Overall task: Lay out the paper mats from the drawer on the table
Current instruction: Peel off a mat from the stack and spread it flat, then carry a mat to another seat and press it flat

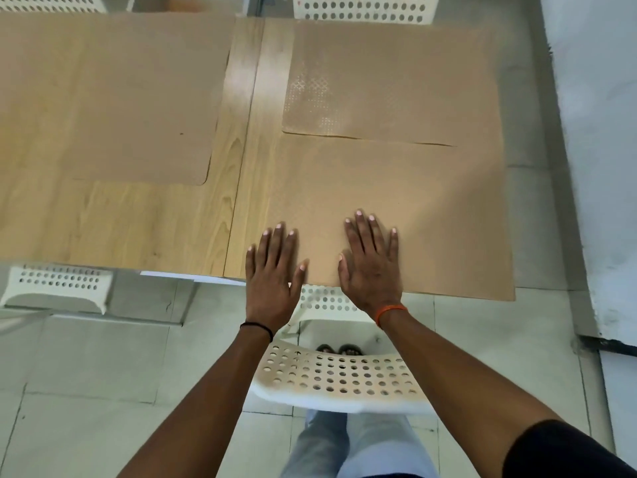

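Observation:
Three brown paper mats lie on the wooden table (144,229). The near right mat (431,215) reaches the table's front edge, and both of my hands press flat on it with straight fingers. My left hand (274,267) lies at the mat's left near corner, partly over the table edge. My right hand (372,260) rests a little to the right of it. A second mat (396,81) lies beyond, its near edge overlapping the first. A third mat (138,98) covers the far left of the table.
A white perforated chair (337,377) stands between me and the table's front edge. Another such chair (58,288) is at the near left, and one (365,8) stands at the far side. A white wall (606,167) runs along the right.

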